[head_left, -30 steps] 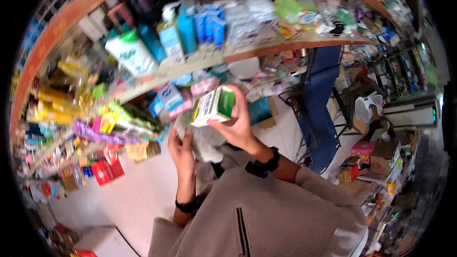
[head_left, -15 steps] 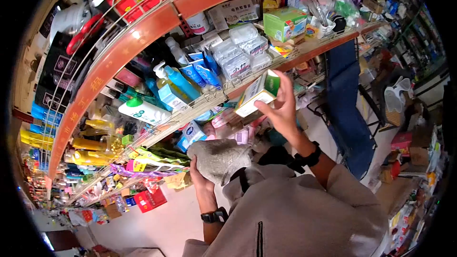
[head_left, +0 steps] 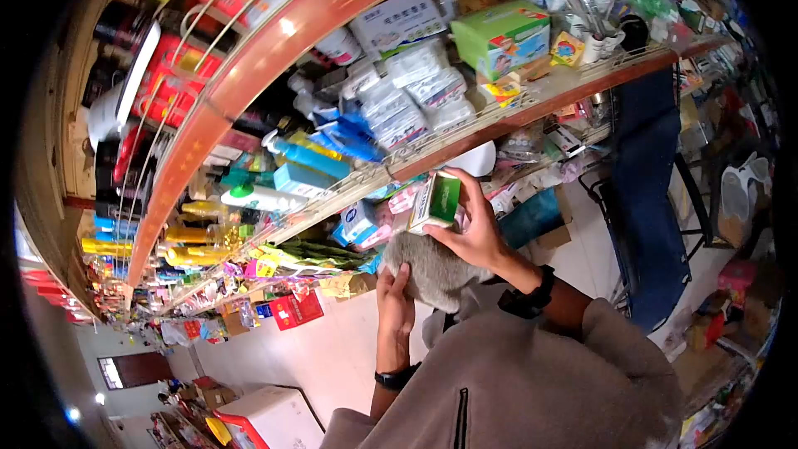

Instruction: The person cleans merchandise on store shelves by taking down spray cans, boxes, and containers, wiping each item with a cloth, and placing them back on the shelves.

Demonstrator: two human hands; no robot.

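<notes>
A small green, white and yellow carton (head_left: 435, 201) is gripped between the thumb and fingers of my right hand (head_left: 480, 237). Its green end faces up toward me. Just below it, a fuzzy grey cloth (head_left: 428, 273) is bunched in my left hand (head_left: 396, 298), with the thumb lying on top of it. The carton's lower edge overlaps the cloth in this view. Both hands are in front of the shelf, close to my chest.
A wire-edged shelf (head_left: 532, 108) holds packets in clear wrap (head_left: 416, 87), a green box (head_left: 501, 37) and bottles (head_left: 312, 156). A red shelf rail (head_left: 241, 75) curves above. On the right stands a dark blue folding chair (head_left: 647, 191); a white chest (head_left: 274, 420) is at lower left.
My right hand has brought the carton down close over the grey cloth and turned it. My left hand with the cloth appears further right, and the camera view has shifted.
</notes>
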